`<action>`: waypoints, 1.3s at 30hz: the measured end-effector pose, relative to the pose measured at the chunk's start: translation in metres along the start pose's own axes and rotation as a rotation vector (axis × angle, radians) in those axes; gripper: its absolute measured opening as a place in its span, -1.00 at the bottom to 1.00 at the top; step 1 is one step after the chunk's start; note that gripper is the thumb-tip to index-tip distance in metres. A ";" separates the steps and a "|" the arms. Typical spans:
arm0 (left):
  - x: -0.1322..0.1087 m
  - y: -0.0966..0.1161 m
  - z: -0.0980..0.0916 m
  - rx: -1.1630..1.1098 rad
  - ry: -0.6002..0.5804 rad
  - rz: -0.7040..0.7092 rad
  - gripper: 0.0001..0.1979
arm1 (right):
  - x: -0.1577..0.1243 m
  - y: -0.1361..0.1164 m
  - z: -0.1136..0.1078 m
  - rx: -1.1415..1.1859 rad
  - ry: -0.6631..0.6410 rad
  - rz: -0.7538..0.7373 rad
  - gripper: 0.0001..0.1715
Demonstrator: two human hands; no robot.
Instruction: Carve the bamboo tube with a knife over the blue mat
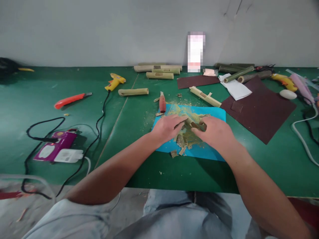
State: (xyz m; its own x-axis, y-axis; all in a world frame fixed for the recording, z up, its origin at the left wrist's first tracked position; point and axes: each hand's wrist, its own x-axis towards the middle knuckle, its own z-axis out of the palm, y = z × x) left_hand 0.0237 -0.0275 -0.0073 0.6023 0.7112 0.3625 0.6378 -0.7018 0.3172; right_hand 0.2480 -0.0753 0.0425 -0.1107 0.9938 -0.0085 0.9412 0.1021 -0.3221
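Observation:
My left hand (167, 127) and my right hand (214, 130) meet over a blue sheet (214, 114) on the green table (124, 132). Both are closed on a short bamboo piece (189, 122) that spans between them. My right fingers also pinch what looks like a small dark strip (199, 126) against the bamboo. Greenish dust and bamboo shavings (181, 142) lie under and around the hands. A red-handled knife (162, 103) rests just beyond my left hand at the sheet's far edge.
Several bamboo tubes (159, 75) lie at the back, one notched tube (204, 96) by the sheet. Dark sandpaper sheets (259, 111) sit right. A yellow glue gun (114, 81), an orange cutter (71, 99) and a purple power strip (57, 148) with cables are left.

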 end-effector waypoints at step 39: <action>0.000 -0.011 0.002 0.005 0.064 -0.018 -0.68 | 0.003 0.005 0.003 0.057 0.152 -0.149 -0.57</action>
State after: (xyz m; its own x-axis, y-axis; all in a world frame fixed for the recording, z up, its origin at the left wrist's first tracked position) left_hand 0.0174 -0.0194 -0.0122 0.5591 0.7195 0.4119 0.6506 -0.6887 0.3200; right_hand 0.2513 -0.0720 0.0375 -0.1938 0.9635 0.1849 0.8979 0.2501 -0.3621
